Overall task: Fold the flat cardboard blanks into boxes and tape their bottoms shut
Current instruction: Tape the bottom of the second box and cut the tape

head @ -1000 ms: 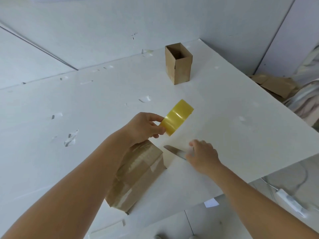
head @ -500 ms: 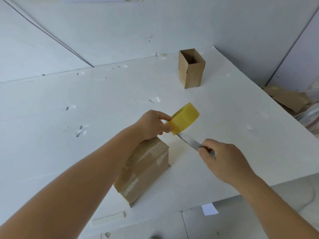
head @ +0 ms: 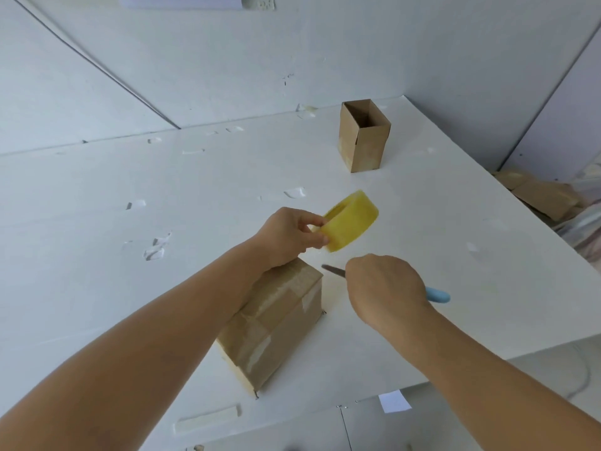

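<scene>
L hand [head: 289, 237] pinches tape roll [head: 353, 219], R hand [head: 385, 291] holds prob. scissors [head: 437, 295]

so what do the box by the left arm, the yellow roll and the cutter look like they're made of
Box: brown corrugated cardboard, matte, with glossy clear tape strips across it. Yellow roll: translucent plastic packing tape, slightly shiny, held by the left hand. Cutter: grey blade, likely metal, with a smooth light-blue handle, probably plastic, in the right hand.
</scene>
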